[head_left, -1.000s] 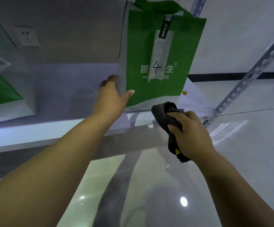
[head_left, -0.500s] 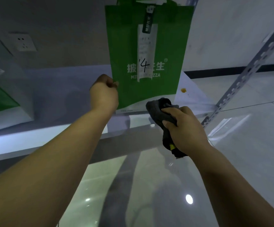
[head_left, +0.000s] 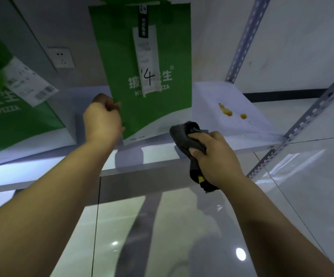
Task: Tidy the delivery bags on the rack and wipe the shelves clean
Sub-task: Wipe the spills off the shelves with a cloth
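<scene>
A green delivery bag [head_left: 120,62] with a white receipt marked 14 stands upright on the white shelf [head_left: 208,96]. My left hand [head_left: 102,119] pinches the bag's lower left edge with curled fingers. A dark grey cloth [head_left: 188,136] is bunched in my right hand [head_left: 216,156], which hovers at the shelf's front edge just right of the bag. Two brown stains [head_left: 227,112] mark the shelf to the right of the bag.
A second green bag [head_left: 6,114] with a barcode receipt sits on the shelf at the far left. Perforated metal uprights [head_left: 302,124] frame the rack's right side. A wall socket [head_left: 61,56] is behind. Glossy floor tiles [head_left: 162,236] lie below.
My left hand went from flat against the bag's side to pinching its edge, and the bag has slid left, uncovering the stained shelf. The right hand holds the cloth as before.
</scene>
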Available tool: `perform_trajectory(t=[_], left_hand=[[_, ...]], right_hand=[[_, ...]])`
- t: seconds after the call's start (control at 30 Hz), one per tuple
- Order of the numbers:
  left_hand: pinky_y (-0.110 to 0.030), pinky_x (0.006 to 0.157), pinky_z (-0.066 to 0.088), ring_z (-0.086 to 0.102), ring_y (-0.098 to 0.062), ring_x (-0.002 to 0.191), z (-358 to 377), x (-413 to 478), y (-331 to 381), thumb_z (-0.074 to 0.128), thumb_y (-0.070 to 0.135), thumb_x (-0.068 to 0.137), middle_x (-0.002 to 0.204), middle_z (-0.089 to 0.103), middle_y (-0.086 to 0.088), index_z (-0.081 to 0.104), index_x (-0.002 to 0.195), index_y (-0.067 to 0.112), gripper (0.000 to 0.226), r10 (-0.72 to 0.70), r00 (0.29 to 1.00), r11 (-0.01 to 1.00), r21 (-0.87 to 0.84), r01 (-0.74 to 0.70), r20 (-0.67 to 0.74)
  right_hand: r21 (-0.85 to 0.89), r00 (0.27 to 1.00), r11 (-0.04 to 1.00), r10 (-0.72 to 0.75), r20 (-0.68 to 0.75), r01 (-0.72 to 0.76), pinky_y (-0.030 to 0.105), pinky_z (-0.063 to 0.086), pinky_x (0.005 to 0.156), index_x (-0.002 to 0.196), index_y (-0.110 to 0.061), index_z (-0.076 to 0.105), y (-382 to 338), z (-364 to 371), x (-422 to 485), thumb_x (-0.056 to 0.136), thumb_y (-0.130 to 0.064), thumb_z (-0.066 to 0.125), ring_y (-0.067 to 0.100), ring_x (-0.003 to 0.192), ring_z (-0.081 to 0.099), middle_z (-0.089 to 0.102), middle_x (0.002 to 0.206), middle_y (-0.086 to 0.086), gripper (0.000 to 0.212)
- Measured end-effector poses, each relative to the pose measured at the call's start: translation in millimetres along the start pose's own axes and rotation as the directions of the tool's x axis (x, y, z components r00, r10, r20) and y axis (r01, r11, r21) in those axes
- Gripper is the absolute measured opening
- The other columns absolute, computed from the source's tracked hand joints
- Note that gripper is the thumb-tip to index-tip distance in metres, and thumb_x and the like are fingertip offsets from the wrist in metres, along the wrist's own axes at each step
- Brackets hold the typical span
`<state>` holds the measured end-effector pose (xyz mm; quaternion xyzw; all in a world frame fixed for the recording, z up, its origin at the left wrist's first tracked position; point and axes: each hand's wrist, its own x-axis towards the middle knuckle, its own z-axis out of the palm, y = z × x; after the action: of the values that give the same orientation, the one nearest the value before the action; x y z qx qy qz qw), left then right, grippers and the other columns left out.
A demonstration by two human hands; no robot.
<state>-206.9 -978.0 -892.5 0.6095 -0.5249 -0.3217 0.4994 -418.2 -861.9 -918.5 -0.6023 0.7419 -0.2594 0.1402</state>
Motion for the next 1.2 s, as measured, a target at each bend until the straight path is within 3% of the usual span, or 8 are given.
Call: perform_trajectory(t=[0.13, 0.23, 0.3, 0.37, 0.5, 0.8, 1.0, 1.2], left_hand=[[-0.049, 0.070, 0.057, 0.062, -0.030, 0.086, -9, 5, -13, 0.048, 0.000, 0.088, 0.094, 0.062, -0.004, 0.050, 0.076, 0.016, 0.020, 0.002, 1.000, 0.996, 0.085, 0.000, -0.024], [-0.032, 0.070, 0.053, 0.059, -0.024, 0.081, -10, 2, -21, 0.056, 0.014, 0.091, 0.093, 0.064, -0.006, 0.054, 0.085, 0.015, 0.006, -0.002, 1.000, 0.991, 0.137, 0.006, -0.029], [-0.024, 0.064, 0.042, 0.055, -0.019, 0.079, -9, -5, -23, 0.060, 0.026, 0.089, 0.097, 0.063, -0.005, 0.054, 0.092, 0.017, 0.011, -0.004, 0.999, 0.984, 0.176, 0.013, -0.049], [-0.027, 0.070, 0.040, 0.053, -0.020, 0.084, -10, -13, -24, 0.063, 0.033, 0.087, 0.105, 0.058, -0.006, 0.051, 0.100, 0.015, 0.026, -0.006, 0.996, 0.985, 0.170, 0.022, -0.091], [-0.028, 0.073, 0.037, 0.045, -0.009, 0.074, -10, -41, -26, 0.063, 0.035, 0.086, 0.102, 0.046, -0.004, 0.045, 0.094, 0.015, 0.028, 0.158, 0.984, 0.968, 0.208, -0.137, -0.087], [-0.032, 0.074, 0.040, 0.051, -0.025, 0.090, 59, -70, -9, 0.061, 0.022, 0.087, 0.094, 0.051, -0.002, 0.058, 0.095, 0.012, 0.014, 0.355, 0.853, 0.777, 0.387, -0.497, 0.383], [-0.034, 0.087, 0.043, 0.051, -0.027, 0.106, 131, -77, 4, 0.058, 0.024, 0.090, 0.117, 0.054, -0.009, 0.059, 0.113, 0.011, 0.027, 0.273, 0.738, 0.721, 0.376, -0.582, 0.617], [-0.034, 0.099, 0.038, 0.047, -0.031, 0.120, 198, -61, 8, 0.056, 0.027, 0.091, 0.135, 0.048, -0.014, 0.050, 0.129, 0.004, 0.045, 0.156, 0.681, 0.646, 0.447, -0.618, 0.716]], right_hand=[[-0.001, 1.000, 1.000, -0.006, -0.005, 0.006, 0.040, 0.047, 0.092, 0.131, -0.033, 0.048, -3, 2, -1, 0.093, -0.028, 0.051, 0.025, 0.106, 0.051, 0.043, 0.129, 0.001, 0.038], [0.003, 1.000, 1.000, 0.005, -0.006, -0.005, 0.039, 0.046, 0.092, 0.131, -0.033, 0.049, -3, 2, 0, 0.093, -0.028, 0.051, 0.025, 0.106, 0.051, 0.043, 0.129, 0.000, 0.038], [0.010, 1.000, 1.000, 0.016, -0.008, -0.016, 0.039, 0.046, 0.091, 0.131, -0.033, 0.048, -1, 2, 0, 0.093, -0.028, 0.051, 0.025, 0.105, 0.051, 0.043, 0.128, 0.000, 0.038], [0.016, 1.000, 1.000, 0.022, -0.015, -0.022, 0.038, 0.046, 0.090, 0.131, -0.033, 0.048, 1, 1, 0, 0.093, -0.027, 0.051, 0.025, 0.104, 0.051, 0.043, 0.126, 0.001, 0.038], [0.029, 0.998, 0.998, 0.053, -0.025, -0.052, 0.039, 0.047, 0.088, 0.131, -0.032, 0.049, 7, -2, 1, 0.093, -0.026, 0.051, 0.026, 0.102, 0.052, 0.045, 0.124, 0.002, 0.039], [0.076, 0.983, 0.984, 0.164, -0.078, -0.158, 0.036, 0.046, 0.086, 0.134, -0.029, 0.047, 34, -15, 1, 0.094, -0.026, 0.050, 0.028, 0.102, 0.053, 0.043, 0.125, 0.005, 0.040], [0.135, 0.938, 0.950, 0.303, -0.170, -0.283, 0.041, 0.047, 0.089, 0.133, -0.029, 0.047, 74, -36, 3, 0.093, -0.027, 0.051, 0.028, 0.102, 0.054, 0.043, 0.126, 0.005, 0.040], [0.241, 0.825, 0.885, 0.461, -0.328, -0.399, 0.036, 0.044, 0.084, 0.130, -0.028, 0.048, 117, -49, 15, 0.093, -0.029, 0.050, 0.029, 0.104, 0.053, 0.044, 0.124, 0.006, 0.037]])
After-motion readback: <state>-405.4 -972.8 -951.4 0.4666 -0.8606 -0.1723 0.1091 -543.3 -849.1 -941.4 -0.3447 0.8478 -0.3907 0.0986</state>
